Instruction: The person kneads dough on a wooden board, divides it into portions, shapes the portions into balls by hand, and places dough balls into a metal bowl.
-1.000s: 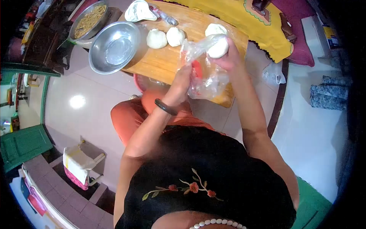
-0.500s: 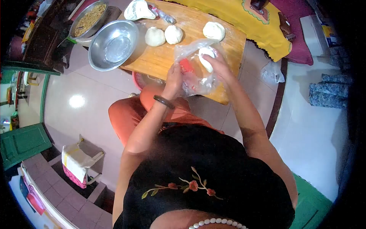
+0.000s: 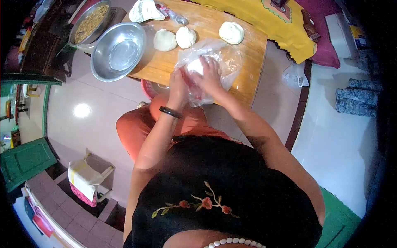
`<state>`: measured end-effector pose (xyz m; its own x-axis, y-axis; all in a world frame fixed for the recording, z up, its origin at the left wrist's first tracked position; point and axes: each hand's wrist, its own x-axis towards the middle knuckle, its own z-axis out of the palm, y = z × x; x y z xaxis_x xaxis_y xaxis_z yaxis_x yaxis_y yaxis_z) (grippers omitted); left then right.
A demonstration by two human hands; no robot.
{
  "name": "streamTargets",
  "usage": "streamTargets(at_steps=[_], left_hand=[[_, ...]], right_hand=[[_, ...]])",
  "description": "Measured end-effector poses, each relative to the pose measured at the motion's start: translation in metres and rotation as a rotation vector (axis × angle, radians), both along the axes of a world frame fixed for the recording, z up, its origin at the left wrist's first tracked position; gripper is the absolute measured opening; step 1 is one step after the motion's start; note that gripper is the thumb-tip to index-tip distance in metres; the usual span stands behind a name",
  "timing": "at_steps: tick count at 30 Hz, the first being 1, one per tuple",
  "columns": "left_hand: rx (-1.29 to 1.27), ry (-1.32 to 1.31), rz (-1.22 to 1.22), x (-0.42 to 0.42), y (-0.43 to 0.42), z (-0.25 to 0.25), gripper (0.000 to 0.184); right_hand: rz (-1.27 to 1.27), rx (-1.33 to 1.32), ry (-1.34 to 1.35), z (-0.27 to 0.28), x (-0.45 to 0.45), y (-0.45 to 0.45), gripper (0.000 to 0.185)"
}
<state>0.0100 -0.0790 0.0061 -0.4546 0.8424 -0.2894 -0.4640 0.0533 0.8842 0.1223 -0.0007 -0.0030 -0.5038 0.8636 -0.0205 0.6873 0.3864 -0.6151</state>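
Note:
On the wooden table's near edge lies a clear plastic bag (image 3: 229, 62) with red print. My left hand (image 3: 178, 84) is closed on the bag's left edge. My right hand (image 3: 210, 77) is at the bag's opening, its fingers closed around a smooth white rounded object (image 3: 196, 66). Whether that object is a small bowl or a lump of dough I cannot tell, as the fingers and the film partly cover it. Beyond the bag sit a dough ball (image 3: 185, 37), a flatter dough round (image 3: 165, 40) and, further right, another dough ball (image 3: 231, 33).
A steel basin (image 3: 118, 51) rests at the table's left edge. Behind it stands a bowl of chopped filling (image 3: 92, 25). A white cloth-like bundle (image 3: 145, 11) lies at the back of the wooden table (image 3: 206, 18). A pink basin (image 3: 147, 89) is partly under the table.
My right hand has moved left and toward me with the white object, bringing it into the bag near my left hand. My left hand has shifted slightly left with the bag.

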Motion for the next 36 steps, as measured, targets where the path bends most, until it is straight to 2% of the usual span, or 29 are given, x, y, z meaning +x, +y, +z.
streamTargets(at_steps=[2, 5, 6, 9, 10, 12, 17, 18, 21, 24, 27, 31, 33, 36], left_hand=[[0.022, 0.01, 0.059, -0.009, 0.001, -0.013, 0.051], [-0.075, 0.222, 0.079, -0.02, -0.01, 0.002, 0.053], [0.047, 0.355, 0.101, -0.019, -0.013, 0.017, 0.053], [-0.044, 0.264, 0.143, -0.026, -0.017, 0.067, 0.052], [0.006, 0.291, 0.161, -0.03, -0.013, 0.071, 0.05], [-0.022, 0.339, 0.075, -0.034, -0.007, 0.076, 0.042], [-0.062, 0.4, -0.035, -0.029, -0.004, 0.065, 0.036], [-0.139, 0.41, -0.144, -0.032, -0.007, 0.062, 0.036], [-0.106, 0.382, -0.11, -0.034, -0.011, 0.048, 0.035], [-0.032, 0.173, 0.004, -0.036, -0.008, 0.048, 0.034], [-0.147, 0.076, -0.013, -0.038, -0.008, 0.056, 0.032], [-0.103, -0.003, 0.04, -0.035, -0.013, 0.045, 0.031], [-0.101, -0.107, 0.069, -0.033, -0.013, 0.045, 0.031], [-0.095, -0.088, 0.093, -0.029, -0.01, 0.039, 0.031]], right_hand=[[0.068, 0.04, -0.063, -0.007, -0.002, 0.0, 0.073], [0.097, 0.048, -0.098, -0.015, 0.003, 0.002, 0.072], [0.072, 0.017, -0.141, -0.002, 0.003, 0.004, 0.072], [0.041, -0.065, -0.208, 0.007, 0.011, 0.019, 0.077], [0.057, -0.106, -0.268, 0.011, 0.013, 0.022, 0.078], [0.068, -0.147, -0.295, 0.023, 0.013, 0.023, 0.078], [-0.014, 0.025, -0.322, 0.01, 0.014, 0.032, 0.077], [-0.012, 0.062, -0.346, 0.008, 0.016, 0.035, 0.076], [0.084, -0.035, -0.284, 0.013, 0.023, 0.041, 0.069], [0.201, -0.163, 0.015, 0.037, 0.024, 0.023, 0.061], [0.276, 0.05, -0.034, 0.028, 0.025, 0.021, 0.058], [0.22, -0.09, 0.085, 0.035, 0.023, 0.026, 0.067], [0.249, 0.0, -0.026, 0.028, 0.015, 0.023, 0.07], [0.304, 0.099, -0.242, 0.034, 0.004, 0.021, 0.071]])
